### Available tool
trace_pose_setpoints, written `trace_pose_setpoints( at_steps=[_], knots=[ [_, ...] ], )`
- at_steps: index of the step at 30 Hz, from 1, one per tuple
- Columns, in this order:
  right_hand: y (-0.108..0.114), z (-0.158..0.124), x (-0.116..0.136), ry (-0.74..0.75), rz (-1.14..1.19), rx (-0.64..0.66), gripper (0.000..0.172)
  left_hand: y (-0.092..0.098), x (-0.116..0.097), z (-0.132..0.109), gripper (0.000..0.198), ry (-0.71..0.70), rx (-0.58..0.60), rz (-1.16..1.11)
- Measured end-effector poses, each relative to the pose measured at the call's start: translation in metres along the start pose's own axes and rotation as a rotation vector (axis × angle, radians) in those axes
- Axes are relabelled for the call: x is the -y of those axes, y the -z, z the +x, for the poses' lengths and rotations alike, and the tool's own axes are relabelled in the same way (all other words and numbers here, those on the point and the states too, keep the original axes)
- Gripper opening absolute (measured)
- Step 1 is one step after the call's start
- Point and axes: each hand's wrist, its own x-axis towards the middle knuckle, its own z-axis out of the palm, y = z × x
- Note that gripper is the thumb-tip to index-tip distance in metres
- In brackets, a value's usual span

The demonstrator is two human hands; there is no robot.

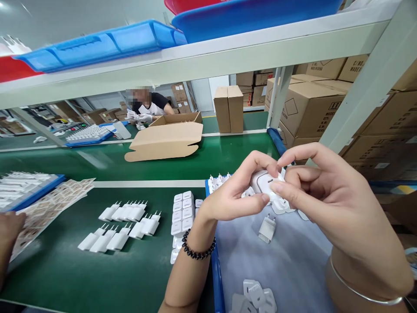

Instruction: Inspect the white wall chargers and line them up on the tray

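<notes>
My left hand (pixel 234 191) and my right hand (pixel 325 195) meet above a blue tray (pixel 215 269) and pinch the same white charger plug (pixel 262 181) between their fingertips. Both hands are closed round it, thumbs against its face. Under them, one white charger (pixel 267 228) lies alone on the tray's pale lining, and a few more chargers (pixel 256 298) rest at the tray's near edge. A black bead bracelet circles my left wrist, a thin silver bangle my right.
Rows of white chargers (pixel 125 226) and a block of upright ones (pixel 182 211) lie on the green belt (pixel 97 278). Another person's hand (pixel 9 230) rests on a label sheet (pixel 48 206) at left. A seated person handles parts behind a flat cardboard box (pixel 166 139). Cartons (pixel 325 104) stack at right.
</notes>
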Motion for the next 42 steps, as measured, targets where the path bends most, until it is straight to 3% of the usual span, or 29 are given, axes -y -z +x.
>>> trace_pose_setpoints(
  at_steps=[15,20,34,42],
  knots=[
    [-0.005,0.006,-0.007,0.014,0.048,-0.029,0.016,-0.005,0.014,0.004,0.036,0.009,-0.074,-0.114],
    [-0.002,0.009,-0.007,-0.041,0.190,0.083,0.014,-0.006,0.011,0.004,0.039,-0.060,-0.091,-0.145],
    [-0.005,0.019,-0.018,-0.081,0.512,0.289,0.016,-0.005,0.007,0.003,0.041,-0.055,-0.179,-0.190],
    [-0.012,0.021,-0.022,-0.089,0.551,0.203,0.021,-0.010,0.017,0.008,0.050,-0.076,-0.293,-0.147]
  ],
)
